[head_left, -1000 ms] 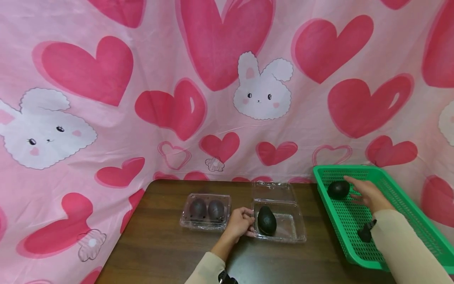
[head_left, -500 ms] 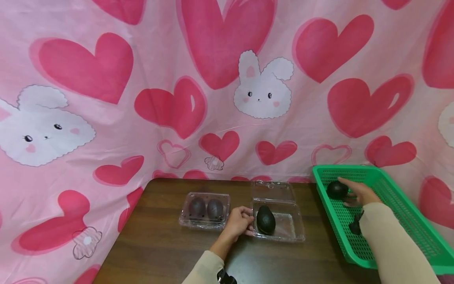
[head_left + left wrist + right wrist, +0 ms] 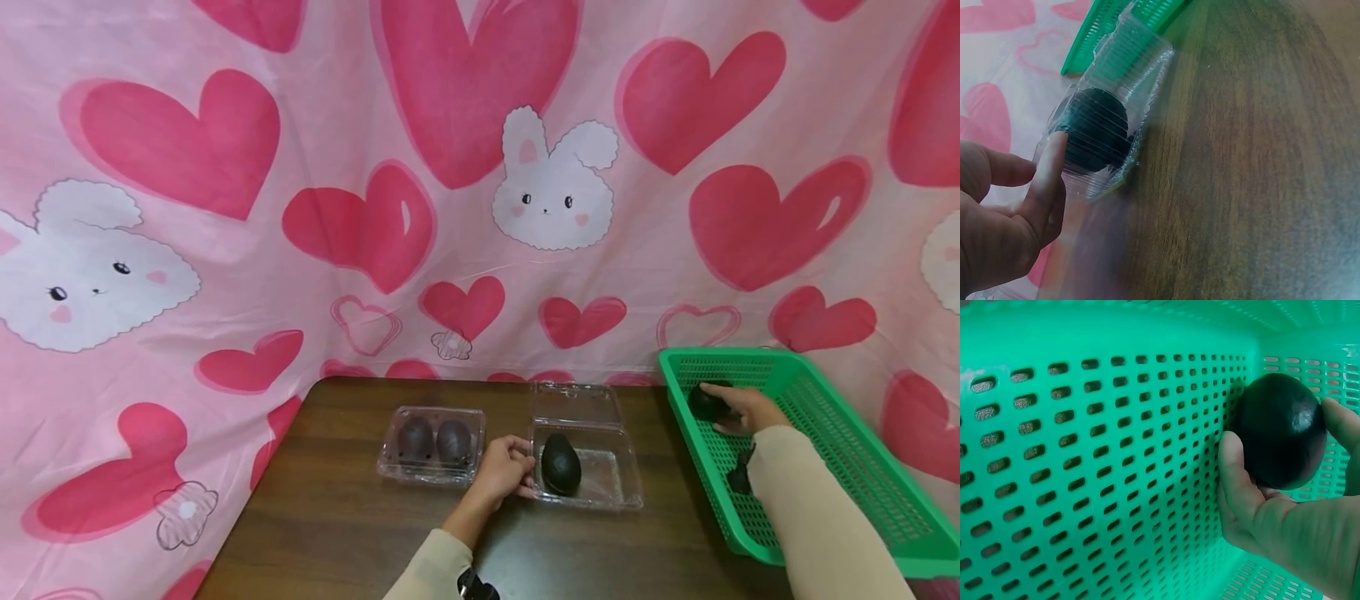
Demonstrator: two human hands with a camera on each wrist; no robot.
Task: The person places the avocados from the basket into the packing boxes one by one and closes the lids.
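Observation:
In the head view, my left hand [image 3: 501, 471] pinches the left edge of an open clear plastic clamshell container [image 3: 615, 467]. One dark avocado [image 3: 561, 464] lies in its left half; the lid is laid back toward the wall. Seen from the left wrist, thumb and index finger [image 3: 1050, 165] meet at the container's rim, close beside that avocado [image 3: 1094, 128]. Inside the green basket [image 3: 750, 542], my right hand [image 3: 750, 408] grips another dark avocado [image 3: 1282, 431] at the far left corner. Its thumb and fingers lie on opposite sides of the fruit in the right wrist view.
Left of my left hand, a closed clamshell [image 3: 432, 473] holds two dark avocados. All of this is on a brown wooden table [image 3: 337, 517], the basket at its right. A pink cloth [image 3: 420, 100] with hearts and rabbits hangs behind it.
My right hand has moved left and closed around the avocado in the basket, and the avocado has shifted slightly left. The left hand stays at the open clamshell.

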